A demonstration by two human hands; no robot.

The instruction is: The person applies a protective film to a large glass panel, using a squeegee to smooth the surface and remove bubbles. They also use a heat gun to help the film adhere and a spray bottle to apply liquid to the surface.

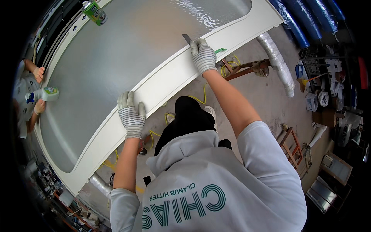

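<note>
A large white panel [162, 83], its curved rim framing a greyish, hazy window pane [116, 46], lies in front of me. My right hand [204, 56], in a striped white work glove, is closed around a scraper with a flat metal blade [187, 39], over the rim by the pane's near edge. A small green piece [220, 50] sticks out on that hand's other side; whether it is the scraper's handle end I cannot tell. My left hand [131, 115], gloved alike, rests on the rim with its thumb apart from the fingers. Wet streaks [201, 15] shine on the pane's far part.
At the left, another person's hand [39, 106] holds a white spray bottle [49, 93]. A green spray can [94, 12] stands at the far left. Wrapped supports [276, 63] and yellow cord [201, 98] show below the panel. Blue wrapped rolls [295, 23] and cluttered shelves line the right.
</note>
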